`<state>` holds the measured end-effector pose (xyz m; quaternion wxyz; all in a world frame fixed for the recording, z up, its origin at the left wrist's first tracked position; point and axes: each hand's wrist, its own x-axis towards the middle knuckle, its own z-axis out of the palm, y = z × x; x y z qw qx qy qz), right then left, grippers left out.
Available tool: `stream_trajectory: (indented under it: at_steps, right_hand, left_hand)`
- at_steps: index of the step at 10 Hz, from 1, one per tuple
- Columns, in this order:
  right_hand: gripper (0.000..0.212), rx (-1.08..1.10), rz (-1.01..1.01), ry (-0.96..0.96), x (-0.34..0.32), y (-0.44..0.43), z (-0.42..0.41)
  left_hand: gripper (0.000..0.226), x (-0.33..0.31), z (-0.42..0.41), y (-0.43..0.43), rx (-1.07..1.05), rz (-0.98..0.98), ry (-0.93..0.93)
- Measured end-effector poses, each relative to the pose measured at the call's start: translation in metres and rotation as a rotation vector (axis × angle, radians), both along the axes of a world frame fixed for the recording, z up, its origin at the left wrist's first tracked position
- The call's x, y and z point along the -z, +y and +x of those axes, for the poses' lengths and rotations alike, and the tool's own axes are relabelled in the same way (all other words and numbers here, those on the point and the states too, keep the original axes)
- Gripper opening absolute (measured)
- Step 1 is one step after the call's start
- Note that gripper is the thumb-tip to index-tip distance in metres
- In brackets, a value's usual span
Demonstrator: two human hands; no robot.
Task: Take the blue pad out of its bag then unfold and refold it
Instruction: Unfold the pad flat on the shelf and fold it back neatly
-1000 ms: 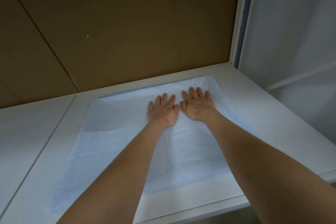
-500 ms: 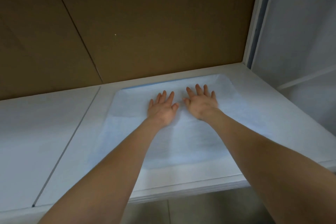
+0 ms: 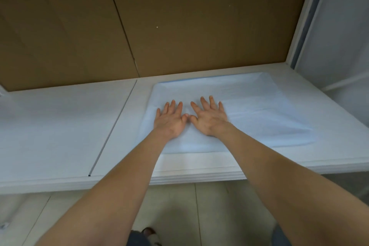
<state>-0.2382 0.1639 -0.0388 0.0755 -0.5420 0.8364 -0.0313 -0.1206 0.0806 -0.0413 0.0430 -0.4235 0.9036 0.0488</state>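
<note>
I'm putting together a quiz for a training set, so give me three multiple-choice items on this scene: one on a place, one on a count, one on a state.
1. Where does the blue pad lie?
A) inside a bag
B) on the white table, right of its seam
C) on a chair

2. How many hands touch the pad?
A) none
B) one
C) two

3. How do the hands lie?
A) flat, fingers straight
B) in fists
C) pinching a corner

Answers:
1 B, the pad is spread out on the tabletop.
2 C, the left hand and the right hand both rest on it.
3 A, all the fingers lie extended on the pad.
</note>
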Motion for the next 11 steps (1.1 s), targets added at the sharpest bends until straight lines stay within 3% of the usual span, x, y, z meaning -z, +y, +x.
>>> stream_trajectory:
  at_steps: [11]
  right_hand:
    - [0.060, 0.007, 0.102, 0.000, 0.020, -0.004, 0.006]
  left_hand:
    - [0.056, 0.018, 0.004, -0.002, 0.023, 0.029, -0.054]
